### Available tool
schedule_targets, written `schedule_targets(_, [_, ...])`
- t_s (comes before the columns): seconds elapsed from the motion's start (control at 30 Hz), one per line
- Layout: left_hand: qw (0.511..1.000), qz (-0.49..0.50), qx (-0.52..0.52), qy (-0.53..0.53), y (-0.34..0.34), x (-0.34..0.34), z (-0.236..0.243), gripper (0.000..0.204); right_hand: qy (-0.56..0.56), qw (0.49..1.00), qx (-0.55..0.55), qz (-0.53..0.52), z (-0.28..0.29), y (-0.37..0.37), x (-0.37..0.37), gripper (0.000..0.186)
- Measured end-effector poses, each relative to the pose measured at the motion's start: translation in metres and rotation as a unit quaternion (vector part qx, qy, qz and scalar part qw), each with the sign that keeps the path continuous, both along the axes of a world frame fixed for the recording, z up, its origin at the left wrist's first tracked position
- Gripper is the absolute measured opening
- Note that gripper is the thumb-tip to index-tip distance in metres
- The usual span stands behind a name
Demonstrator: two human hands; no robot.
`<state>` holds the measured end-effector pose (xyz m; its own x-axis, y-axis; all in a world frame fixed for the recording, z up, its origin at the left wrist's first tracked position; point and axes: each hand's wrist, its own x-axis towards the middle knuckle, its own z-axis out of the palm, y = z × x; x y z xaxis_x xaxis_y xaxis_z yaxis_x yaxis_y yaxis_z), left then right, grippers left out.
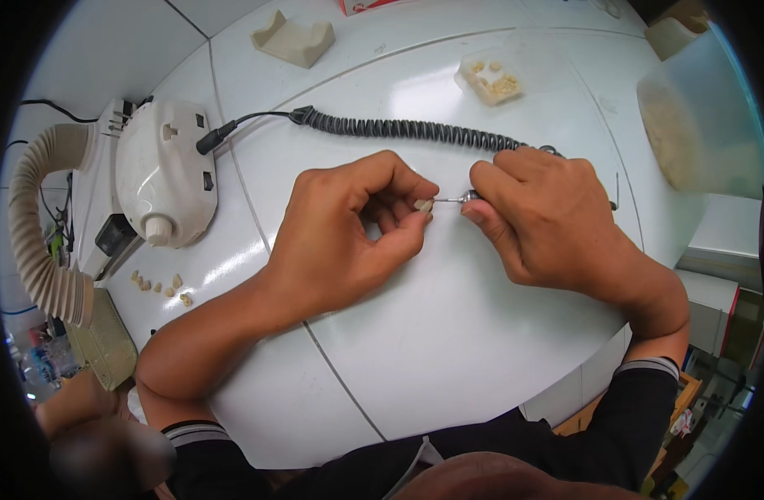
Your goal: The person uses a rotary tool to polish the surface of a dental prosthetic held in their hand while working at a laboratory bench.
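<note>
At the far left, a bent cream hose (39, 221) is seen. Beside it, a white machine (161, 171) with a round knob is set. In front of the machine, small pale bits (157, 287) are scattered on the white tabletop (449, 333). Farther back, a cream block (294, 42) with a dip in its top is placed. A curly black cord (415, 128) is stretched from the machine toward the right. In the middle, a small pale piece (426, 205) is pinched by the left hand's (332, 221) thumb and finger, above the tabletop. A thin metal tool (470, 197) is gripped by the right hand (549, 217), its tip pointed at the piece. Behind the hands, yellowish bits (503, 84) are held in a little clear box (463, 83). At the far right, a big see-through tub (715, 108) is seen.
</note>
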<state>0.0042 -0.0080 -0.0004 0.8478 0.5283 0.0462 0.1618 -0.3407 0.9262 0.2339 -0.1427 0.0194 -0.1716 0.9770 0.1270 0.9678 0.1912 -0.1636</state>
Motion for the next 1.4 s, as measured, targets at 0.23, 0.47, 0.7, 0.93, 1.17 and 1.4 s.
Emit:
schedule_targets(0.23, [1.0, -0.005, 0.019, -0.002, 0.0004, 0.0012, -0.0024, 0.017, -0.001, 1.0, -0.003, -0.004, 0.0, 0.002, -0.0004, 0.03])
schedule_targets(0.47, [1.0, -0.009, 0.021, 0.004, 0.001, 0.0013, -0.0016, 0.018, -0.004, 1.0, -0.023, 0.0, 0.0008, 0.002, 0.001, 0.022])
schedule_targets(0.7, [0.999, -0.014, 0.041, 0.003, 0.001, 0.0017, -0.0021, 0.019, 0.001, 1.0, -0.025, 0.002, 0.0007, 0.0015, 0.0008, 0.023])
schedule_targets(0.93, [0.999, -0.023, 0.049, 0.008, 0.0023, 0.003, -0.0001, 0.02, -0.006, 1.0, -0.03, 0.0, 0.0023, 0.0028, 0.0007, 0.022])
schedule_targets(1.17, [0.999, -0.025, 0.042, 0.012, 0.0026, 0.0016, 0.0005, 0.021, 0.0, 0.999, -0.041, 0.0, 0.0038, 0.0043, -0.0009, 0.023])
schedule_targets(1.4, [0.998, -0.041, 0.05, 0.013, 0.0039, 0.0027, 0.0014, 0.023, 0.005, 0.999, -0.032, 0.007, 0.0035, 0.0042, 0.0008, 0.023])
